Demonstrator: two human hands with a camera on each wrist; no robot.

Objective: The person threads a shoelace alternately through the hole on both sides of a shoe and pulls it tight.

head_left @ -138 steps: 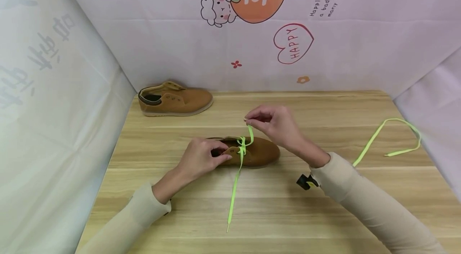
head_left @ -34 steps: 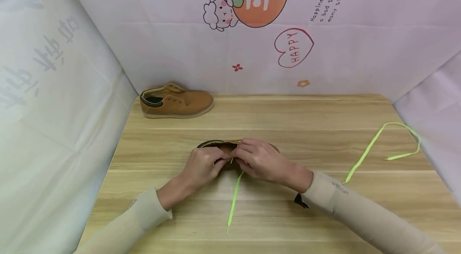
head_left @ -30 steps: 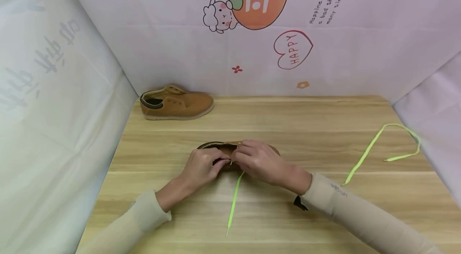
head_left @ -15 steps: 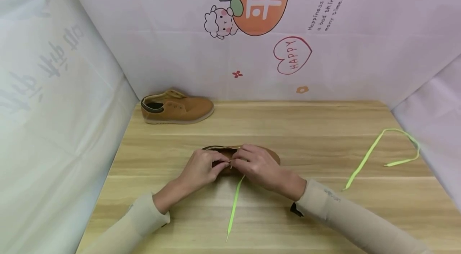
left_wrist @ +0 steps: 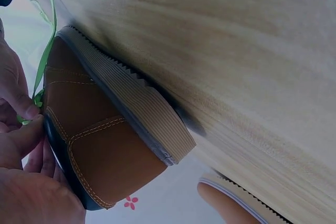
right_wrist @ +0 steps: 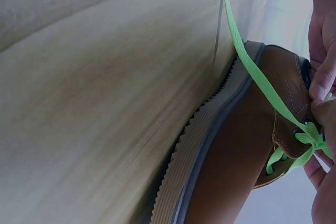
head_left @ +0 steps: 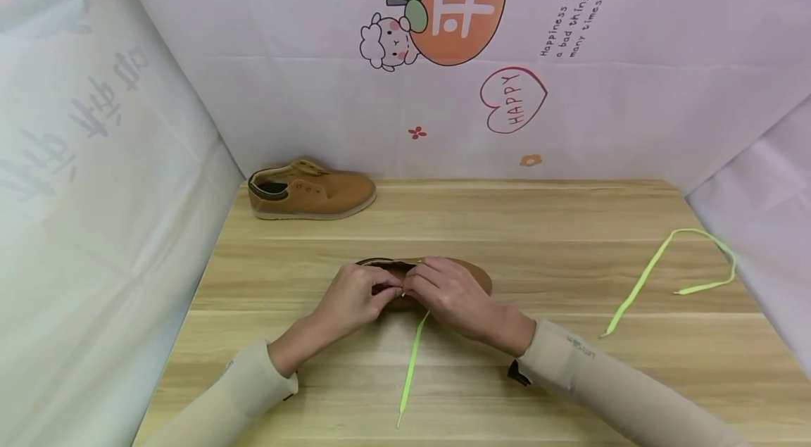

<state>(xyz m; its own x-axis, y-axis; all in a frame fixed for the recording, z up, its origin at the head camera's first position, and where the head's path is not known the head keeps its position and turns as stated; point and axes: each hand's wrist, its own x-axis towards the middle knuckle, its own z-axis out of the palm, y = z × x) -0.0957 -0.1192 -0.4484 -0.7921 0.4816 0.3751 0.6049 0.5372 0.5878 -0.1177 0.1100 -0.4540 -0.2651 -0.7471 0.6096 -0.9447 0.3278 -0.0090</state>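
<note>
A brown lace-up shoe [head_left: 474,274] sits mid-table with its toe to the right, partly covered by both hands. A neon green shoelace [head_left: 412,362] is threaded through its front eyelets, one end trailing toward the table's near side. My left hand [head_left: 350,297] pinches the edge of the shoe's near eyelet flap. Right beside it, my right hand [head_left: 455,297] pinches the other end of the lace, and a small pale tip shows between the two sets of fingertips. The right wrist view shows the lace [right_wrist: 257,77] crossing the shoe's side [right_wrist: 226,150] from a green knot.
A matching shoe without a lace [head_left: 317,195] stands at the back left against the white printed cloth wall [head_left: 304,81]. On the right of the wooden table [head_left: 538,229] lies a second green lace [head_left: 640,285] in a bend.
Since the earliest frame, my right hand has come down from above the shoe, with the lace end, to meet the left fingertips at the flap. Lately the fingers shift only slightly.
</note>
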